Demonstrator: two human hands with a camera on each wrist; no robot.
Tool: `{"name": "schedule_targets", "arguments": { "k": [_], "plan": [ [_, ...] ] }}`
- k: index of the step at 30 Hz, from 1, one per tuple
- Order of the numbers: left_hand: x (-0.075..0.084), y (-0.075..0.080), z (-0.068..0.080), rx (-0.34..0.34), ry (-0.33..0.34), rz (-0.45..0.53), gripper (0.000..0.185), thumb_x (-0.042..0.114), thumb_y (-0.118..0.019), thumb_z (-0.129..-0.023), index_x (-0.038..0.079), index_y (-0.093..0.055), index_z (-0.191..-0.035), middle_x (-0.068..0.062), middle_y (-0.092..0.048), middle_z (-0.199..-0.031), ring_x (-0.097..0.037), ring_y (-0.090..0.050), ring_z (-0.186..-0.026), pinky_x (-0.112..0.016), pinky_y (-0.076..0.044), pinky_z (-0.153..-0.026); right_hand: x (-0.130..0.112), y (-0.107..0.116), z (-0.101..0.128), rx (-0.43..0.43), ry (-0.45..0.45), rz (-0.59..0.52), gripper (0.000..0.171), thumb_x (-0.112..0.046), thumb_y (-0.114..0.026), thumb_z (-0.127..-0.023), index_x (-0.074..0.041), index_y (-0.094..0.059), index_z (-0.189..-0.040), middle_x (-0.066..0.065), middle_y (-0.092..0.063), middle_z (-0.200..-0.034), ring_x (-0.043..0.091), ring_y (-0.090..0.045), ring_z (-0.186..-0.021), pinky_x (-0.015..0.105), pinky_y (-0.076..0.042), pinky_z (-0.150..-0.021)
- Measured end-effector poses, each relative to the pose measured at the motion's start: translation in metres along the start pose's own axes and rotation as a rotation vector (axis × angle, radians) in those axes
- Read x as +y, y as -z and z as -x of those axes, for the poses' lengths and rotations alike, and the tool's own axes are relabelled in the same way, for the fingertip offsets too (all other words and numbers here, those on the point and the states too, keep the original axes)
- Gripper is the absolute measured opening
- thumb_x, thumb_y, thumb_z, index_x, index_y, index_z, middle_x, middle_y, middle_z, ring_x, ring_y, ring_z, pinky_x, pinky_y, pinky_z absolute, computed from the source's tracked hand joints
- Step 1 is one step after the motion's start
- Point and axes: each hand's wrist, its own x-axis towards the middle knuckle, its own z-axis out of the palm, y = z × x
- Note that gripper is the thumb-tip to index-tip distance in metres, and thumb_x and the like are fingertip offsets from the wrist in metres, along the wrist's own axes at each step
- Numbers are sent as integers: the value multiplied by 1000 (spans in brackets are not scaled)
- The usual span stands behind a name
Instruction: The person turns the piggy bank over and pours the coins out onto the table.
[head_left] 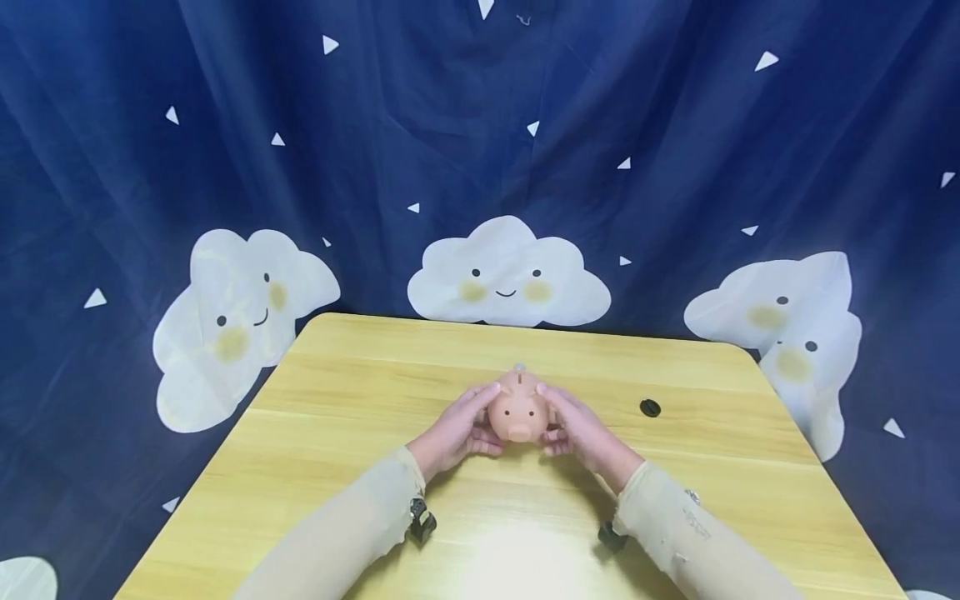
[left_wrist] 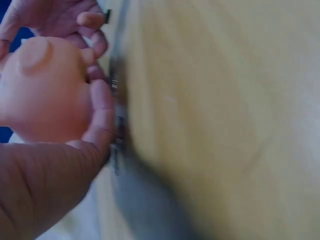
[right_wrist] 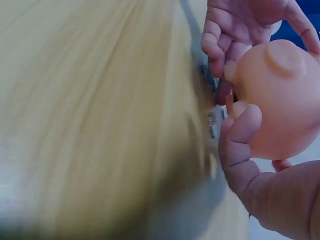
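Nearest me, two pale sleeves reach out over the wooden table (head_left: pixel 337 417). The left hand (head_left: pixel 456 433) and right hand (head_left: pixel 581 433) cup a pink piggy bank (head_left: pixel 519 408) from either side, fingers curled round its flanks, snout facing the person. It sits mid-table; whether it is lifted I cannot tell. I'd keep even pressure on both sides. Beyond lie a small black disc (head_left: pixel 650 407) and the cloud-print curtain (head_left: pixel 510 275).

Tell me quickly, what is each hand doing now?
Left hand: holds the piggy bank, fingers curled round its side.
Right hand: holds the same piggy bank from the other side.
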Motion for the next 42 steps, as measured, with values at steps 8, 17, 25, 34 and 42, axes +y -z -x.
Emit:
{"name": "schedule_targets", "arguments": {
  "k": [8,17,25,34,42],
  "plan": [
    [52,-26,24,96,-300,-77,67,47,-67,-103,16,-44,-157,-27,-64,-141,-27,-75,-82,-47,-68,-80,-40,7,29,-12,318,-2,66,-42,-49,-110,-13,-31,-167,25,-53,-142,19,-66,-92,30,-62,-69],
    [13,-19,12,54,-80,-3,70,52,-66,-103,12,-43,-155,-32,-56,-141,-28,-72,-81,-41,-67,-76,2,9,15,-50,103,-15,72,-54,-48,-110,-10,-32,-166,13,-62,-127,19,-64,-85,36,-63,-76],
    [0,-16,7,51,-51,1,80,61,-65,-101,10,-40,-157,-31,-59,-138,-27,-70,-80,-39,-68,-73,10,9,7,-31,42,-26,78,-65,-52,-105,-8,-41,-157,9,-68,-109,21,-66,-85,33,-62,-73],
    [18,-22,8,50,71,-2,87,71,-62,-97,9,-38,-153,-32,-59,-136,-37,-70,-94,-36,-68,-73,-3,13,6,-93,-94,-74,87,-78,-48,-99,-13,-39,-155,9,-69,-97,22,-65,-84,26,-57,-65],
    [30,-23,8,38,108,-2,98,74,-63,-95,13,-31,-164,-37,-57,-139,-52,-69,-108,-41,-69,-76,-8,18,3,-130,-130,-87,85,-82,-47,-96,-15,-41,-149,8,-71,-93,21,-65,-80,26,-56,-65]
  ]
}}
